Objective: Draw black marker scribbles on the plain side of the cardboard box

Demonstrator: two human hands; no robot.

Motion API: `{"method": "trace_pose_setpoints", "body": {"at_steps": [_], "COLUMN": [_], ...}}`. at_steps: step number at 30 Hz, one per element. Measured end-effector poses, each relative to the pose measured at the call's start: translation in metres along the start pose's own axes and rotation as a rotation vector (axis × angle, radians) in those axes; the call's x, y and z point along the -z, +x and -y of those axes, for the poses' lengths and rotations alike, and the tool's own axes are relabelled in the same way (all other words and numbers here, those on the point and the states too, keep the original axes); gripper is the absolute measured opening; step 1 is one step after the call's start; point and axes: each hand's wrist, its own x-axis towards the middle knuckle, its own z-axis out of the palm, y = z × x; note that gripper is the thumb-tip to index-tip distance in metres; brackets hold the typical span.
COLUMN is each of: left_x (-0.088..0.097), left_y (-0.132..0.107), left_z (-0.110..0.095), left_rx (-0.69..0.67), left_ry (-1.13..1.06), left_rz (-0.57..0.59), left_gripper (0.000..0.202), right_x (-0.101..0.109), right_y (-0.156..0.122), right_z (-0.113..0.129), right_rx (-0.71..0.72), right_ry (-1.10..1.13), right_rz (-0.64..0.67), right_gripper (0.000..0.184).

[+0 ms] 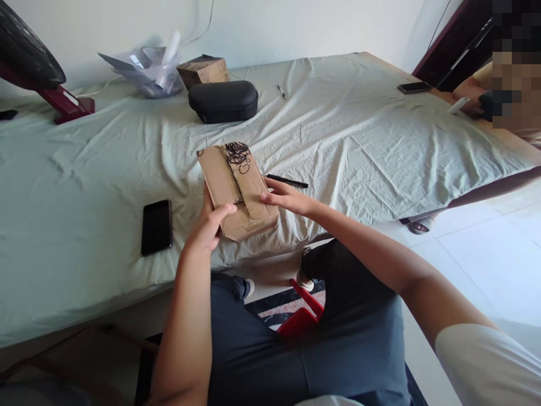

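Observation:
A flat brown cardboard box (236,186) with black scribbles at its far end rests on the near edge of the grey-green sheet (84,186). My left hand (210,223) grips the box's near left corner, thumb across the top. My right hand (285,197) rests against the box's right side with its fingers stretched out along the edge. A black pen (287,181) lies on the sheet just beyond my right hand.
A black phone (156,226) lies left of the box. Farther back are a black case (223,101), a small cardboard box (203,70), a clear bag of papers (147,67) and a fan base (63,104). Another person sits at the far right, beside a second phone (415,87).

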Motion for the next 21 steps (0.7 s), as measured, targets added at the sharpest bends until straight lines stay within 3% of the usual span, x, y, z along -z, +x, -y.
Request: {"method": "trace_pose_setpoints", "body": {"at_steps": [8,16,21], "left_x": [0.000,-0.012,-0.015], "left_y": [-0.001,-0.012,-0.013], "left_z": [0.002,-0.022,-0.026], "left_rx": [-0.021,0.069,0.046], "left_ry": [0.009,0.139,0.104], "left_rz": [-0.010,-0.102,-0.080], "left_gripper": [0.083,0.109,0.107], "right_x": [0.002,0.004,0.004], "right_y": [-0.001,-0.001,-0.001], "right_z": [0.002,-0.005,-0.003], "right_rx": [0.098,0.117,0.141], "right_ry": [-0.167,-0.255,-0.250], "right_rz": [0.013,0.005,0.021], "right_gripper": [0.084,0.108,0.105]}}
